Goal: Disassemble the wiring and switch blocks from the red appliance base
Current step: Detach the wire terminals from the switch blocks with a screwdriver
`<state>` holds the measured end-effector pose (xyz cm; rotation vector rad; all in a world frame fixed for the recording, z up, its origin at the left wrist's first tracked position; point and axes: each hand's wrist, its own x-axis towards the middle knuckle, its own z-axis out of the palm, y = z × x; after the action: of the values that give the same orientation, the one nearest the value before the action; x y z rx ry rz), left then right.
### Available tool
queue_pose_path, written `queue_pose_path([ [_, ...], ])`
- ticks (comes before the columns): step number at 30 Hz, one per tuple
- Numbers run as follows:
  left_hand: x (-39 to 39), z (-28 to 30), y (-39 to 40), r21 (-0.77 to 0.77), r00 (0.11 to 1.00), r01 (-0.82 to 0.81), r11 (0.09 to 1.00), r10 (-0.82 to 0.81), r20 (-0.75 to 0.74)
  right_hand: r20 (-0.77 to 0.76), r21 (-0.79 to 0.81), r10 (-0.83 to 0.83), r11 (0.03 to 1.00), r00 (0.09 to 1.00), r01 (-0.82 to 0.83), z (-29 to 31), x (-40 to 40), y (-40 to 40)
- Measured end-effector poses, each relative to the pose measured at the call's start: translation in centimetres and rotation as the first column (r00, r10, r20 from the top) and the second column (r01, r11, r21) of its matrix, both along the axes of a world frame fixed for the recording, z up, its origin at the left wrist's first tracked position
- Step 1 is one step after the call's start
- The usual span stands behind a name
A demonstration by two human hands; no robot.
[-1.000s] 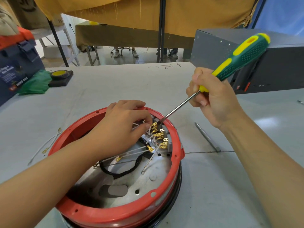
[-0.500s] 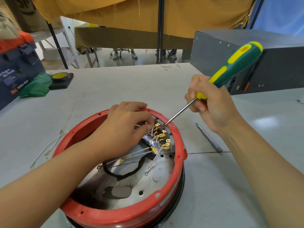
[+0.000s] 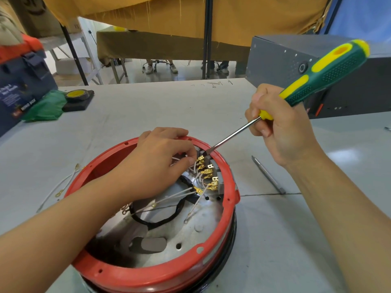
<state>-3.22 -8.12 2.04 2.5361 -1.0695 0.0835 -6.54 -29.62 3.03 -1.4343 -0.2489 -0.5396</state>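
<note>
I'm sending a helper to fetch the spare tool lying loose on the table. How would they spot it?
Start at the red appliance base. Just right of it, on the grey table, lies a thin metal rod. Unlike the green-and-yellow screwdriver, it is plain grey, handleless and unheld.

Bright even light; soft shadows; wide-angle edge distortion.

Head camera, close, angled down over table (image 3: 148,106).

Red appliance base (image 3: 226,218) with silver inner plate (image 3: 190,233); gold terminals (image 3: 206,172) on white wires (image 3: 179,194); green-and-yellow, dot-textured screwdriver handle (image 3: 325,72); pale grey desk (image 3: 148,106); green cloth (image 3: 45,106); mustard-yellow curtain (image 3: 169,15).
</note>
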Motion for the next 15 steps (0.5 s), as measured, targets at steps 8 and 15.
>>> queue_pose_path([
  [8, 0.0, 0.0, 0.0, 0.001, 1.000, 0.003, 1.000, -0.003, 0.000, 0.022, -0.079, 0.009, 0.997, 1.000, -0.007, 0.7, 0.0, 0.2],
  [15, -0.1, 0.0, 0.0, -0.021, 1.000, 0.006, 1.000, -0.006, 0.003, -0.004, -0.300, 0.022, 0.954, 1.000, -0.023, 2.7, 0.0, 1.3],
])
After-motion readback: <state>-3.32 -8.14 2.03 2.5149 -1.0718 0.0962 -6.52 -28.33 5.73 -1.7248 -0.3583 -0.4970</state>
